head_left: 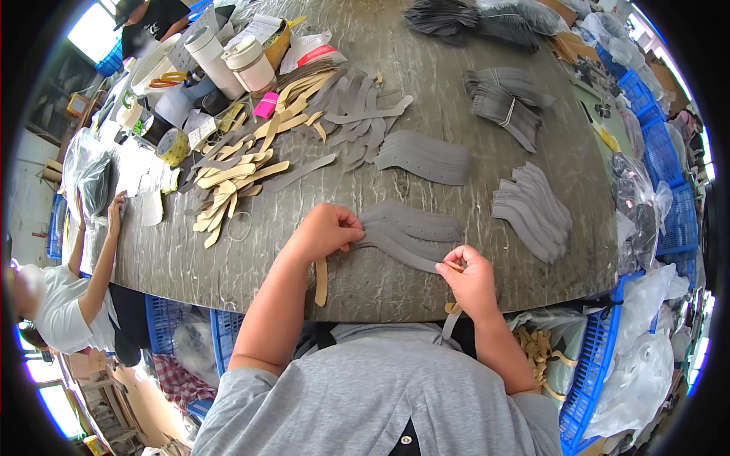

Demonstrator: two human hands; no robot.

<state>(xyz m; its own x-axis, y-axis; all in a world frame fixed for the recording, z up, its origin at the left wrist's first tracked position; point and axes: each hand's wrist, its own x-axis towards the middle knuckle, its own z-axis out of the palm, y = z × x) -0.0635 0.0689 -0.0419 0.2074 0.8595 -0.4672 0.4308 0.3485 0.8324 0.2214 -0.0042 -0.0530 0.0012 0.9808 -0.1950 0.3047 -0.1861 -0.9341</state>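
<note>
Near the worktop's [365,292] front edge, the left hand [325,230] is curled shut on a long grey strip [399,251]. The right hand [470,278] pinches its other end. A pink packet [265,105] lies by white tubs [249,63] at the far left corner.

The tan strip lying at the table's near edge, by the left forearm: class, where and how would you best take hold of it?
Grip the tan strip at its lower end, coming from the near table edge. It lies flat, long and narrow, pointing toward the person, and that end reaches almost to the rim, probably letting fingers pinch its thin sides or slide it off. Its upper end tucks under the left hand.
</note>
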